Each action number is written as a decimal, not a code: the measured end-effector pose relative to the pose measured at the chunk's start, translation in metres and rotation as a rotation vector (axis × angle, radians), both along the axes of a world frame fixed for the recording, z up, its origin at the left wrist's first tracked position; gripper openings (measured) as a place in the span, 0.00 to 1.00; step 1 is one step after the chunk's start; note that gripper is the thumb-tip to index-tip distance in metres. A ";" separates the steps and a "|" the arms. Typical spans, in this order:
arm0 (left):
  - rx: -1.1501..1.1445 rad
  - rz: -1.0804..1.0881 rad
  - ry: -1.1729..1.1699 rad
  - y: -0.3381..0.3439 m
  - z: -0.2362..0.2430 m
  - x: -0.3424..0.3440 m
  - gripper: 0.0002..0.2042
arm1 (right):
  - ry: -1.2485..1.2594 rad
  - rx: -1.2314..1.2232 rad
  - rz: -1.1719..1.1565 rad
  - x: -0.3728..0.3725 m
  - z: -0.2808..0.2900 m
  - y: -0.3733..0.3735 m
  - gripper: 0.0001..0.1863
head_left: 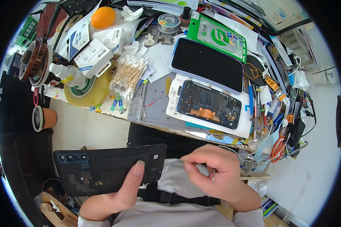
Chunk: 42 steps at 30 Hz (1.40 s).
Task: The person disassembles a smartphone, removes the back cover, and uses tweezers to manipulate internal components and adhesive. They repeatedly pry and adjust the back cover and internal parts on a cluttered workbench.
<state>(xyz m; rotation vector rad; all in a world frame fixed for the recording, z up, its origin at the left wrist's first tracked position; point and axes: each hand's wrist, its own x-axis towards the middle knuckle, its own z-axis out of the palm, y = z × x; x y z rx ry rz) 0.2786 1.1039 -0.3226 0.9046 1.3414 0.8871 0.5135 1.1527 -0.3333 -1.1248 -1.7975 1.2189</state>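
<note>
A black phone back cover (113, 166) is gripped by my left hand (129, 189) near its right end, above my lap. Its inner face is turned up, with camera holes at the left end, and my thumb lies flat on it. To the right, just off the cover's edge, my right hand (216, 170) is closed with thumb and forefinger pinched together. A tiny pale tip shows below those fingers, too small to name. On the bench, an opened phone (210, 104) lies on white paper, its battery and orange flex cable exposed. Behind it rests a phone with a dark screen (206, 64).
Cotton swabs (129, 73) lie bundled beside a roll of yellow tape (77, 92) holding a spray bottle (74, 77). Boxes, an orange (103, 17) and a solder spool (169, 23) stand behind. Tools and cables (280, 140) crowd the right side. A brown pot (44, 118) is at left.
</note>
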 end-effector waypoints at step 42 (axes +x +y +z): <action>0.780 -0.334 0.567 0.132 -0.014 0.058 0.17 | -0.224 0.182 -0.364 0.073 -0.021 -0.001 0.16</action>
